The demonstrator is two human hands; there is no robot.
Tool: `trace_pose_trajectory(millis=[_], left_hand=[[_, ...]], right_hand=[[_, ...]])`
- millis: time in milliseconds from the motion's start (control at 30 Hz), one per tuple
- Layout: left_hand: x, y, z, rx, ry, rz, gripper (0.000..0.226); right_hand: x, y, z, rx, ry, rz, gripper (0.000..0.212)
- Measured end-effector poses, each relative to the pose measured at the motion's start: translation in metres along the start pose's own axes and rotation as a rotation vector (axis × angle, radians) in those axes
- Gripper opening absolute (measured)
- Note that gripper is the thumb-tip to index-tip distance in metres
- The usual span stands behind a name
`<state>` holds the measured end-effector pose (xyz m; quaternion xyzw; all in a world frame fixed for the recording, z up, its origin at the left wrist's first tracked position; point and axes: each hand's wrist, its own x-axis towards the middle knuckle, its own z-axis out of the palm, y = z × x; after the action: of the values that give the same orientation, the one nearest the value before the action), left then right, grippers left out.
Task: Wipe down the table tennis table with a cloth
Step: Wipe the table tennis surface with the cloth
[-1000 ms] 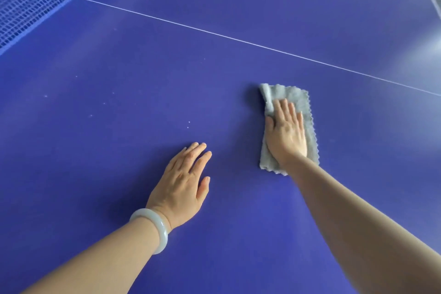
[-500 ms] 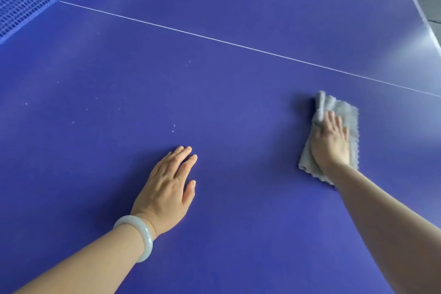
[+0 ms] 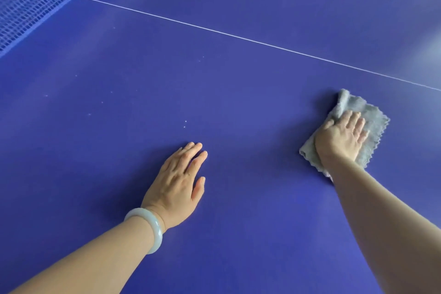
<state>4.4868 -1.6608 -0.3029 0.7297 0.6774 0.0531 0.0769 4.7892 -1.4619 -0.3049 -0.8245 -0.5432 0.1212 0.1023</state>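
Right hand [image 3: 341,138] flat, pressing grey cloth [image 3: 374,122] on blue table [image 3: 238,79], left hand [image 3: 177,184] flat, fingers straight

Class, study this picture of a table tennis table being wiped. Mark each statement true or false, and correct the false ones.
1. The right hand presses a grey cloth onto the blue table. True.
2. The left hand holds a second cloth. False: it rests bare and flat on the table.
3. A pale bracelet is on the left wrist. True.
4. The net stands at the far right. False: it is at the upper left.
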Motion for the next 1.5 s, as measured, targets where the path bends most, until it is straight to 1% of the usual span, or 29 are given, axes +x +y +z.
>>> trace_pose_trajectory(millis=[33, 67, 167, 233, 267, 300, 333, 367, 400, 467, 533, 633, 800, 900, 1000, 1100, 1167, 1267, 1400, 1500], left_hand=[[0.000, 0.000, 0.000, -0.005, 0.003, 0.003, 0.057], [0.000, 0.000, 0.000, -0.004, 0.002, 0.004, 0.057], [0.000, 0.000, -0.001, 0.021, -0.018, -0.002, 0.058], [0.000, -0.001, 0.000, 0.031, -0.025, 0.001, 0.057], [0.001, -0.001, -0.001, 0.026, -0.026, 0.002, 0.057], [0.001, -0.001, -0.001, 0.021, -0.027, 0.002, 0.057], [0.001, -0.001, -0.001, 0.019, -0.027, 0.003, 0.057], [0.000, 0.000, -0.001, 0.020, -0.027, 0.006, 0.057], [0.000, 0.001, 0.000, 0.023, -0.028, 0.010, 0.057], [-0.001, 0.002, 0.000, 0.053, -0.034, 0.018, 0.056], [-0.001, 0.003, 0.000, 0.090, -0.031, 0.040, 0.055], [0.000, -0.001, 0.000, 0.099, -0.012, 0.074, 0.054], [-0.001, -0.002, -0.001, 0.071, -0.009, -0.058, 0.061], [-0.001, -0.001, -0.005, 0.034, -0.002, -0.050, 0.061], [0.002, -0.009, -0.010, -0.075, 0.044, -0.046, 0.057], [0.014, -0.032, -0.018, -0.009, 0.110, -0.042, 0.053], [0.026, -0.050, -0.022, 0.042, 0.133, -0.161, 0.056], [0.034, -0.065, -0.019, 0.057, 0.109, -0.367, 0.063], [0.035, -0.068, -0.013, 0.025, 0.115, -0.423, 0.061], [0.035, -0.067, -0.013, 0.003, 0.127, -0.419, 0.059]], right_hand=[[-0.013, -0.020, 0.008, 0.007, -0.006, -0.022, 0.061], [-0.033, -0.038, 0.017, 0.015, -0.016, -0.116, 0.061], [-0.117, -0.069, 0.038, 0.017, -0.125, -0.640, 0.059], [-0.158, -0.051, 0.036, -0.041, -0.202, -0.922, 0.057], [-0.163, -0.033, 0.032, -0.058, -0.212, -1.004, 0.057], [-0.157, -0.015, 0.025, -0.072, -0.218, -1.045, 0.056], [-0.144, -0.001, 0.020, -0.092, -0.199, -1.049, 0.056], [-0.128, 0.009, 0.015, -0.104, -0.176, -1.012, 0.055], [-0.111, 0.011, 0.011, -0.107, -0.162, -0.938, 0.054], [-0.084, -0.001, 0.012, -0.094, -0.144, -0.740, 0.052], [-0.068, -0.021, 0.018, -0.090, -0.116, -0.598, 0.056], [-0.051, -0.037, 0.024, -0.103, -0.087, -0.520, 0.059], [-0.028, -0.052, 0.026, -0.089, -0.073, -0.480, 0.060], [-0.011, -0.062, 0.028, -0.096, -0.071, -0.476, 0.061], [0.008, -0.073, 0.029, -0.100, -0.084, -0.500, 0.060], [0.025, -0.084, 0.029, -0.084, -0.091, -0.532, 0.059], [0.036, -0.090, 0.030, -0.064, -0.085, -0.545, 0.057], [0.051, -0.099, 0.031, -0.042, -0.081, -0.510, 0.056], [0.077, -0.131, 0.036, -0.034, -0.106, -0.461, 0.058], [0.092, -0.159, 0.040, -0.001, -0.066, -0.469, 0.054]])
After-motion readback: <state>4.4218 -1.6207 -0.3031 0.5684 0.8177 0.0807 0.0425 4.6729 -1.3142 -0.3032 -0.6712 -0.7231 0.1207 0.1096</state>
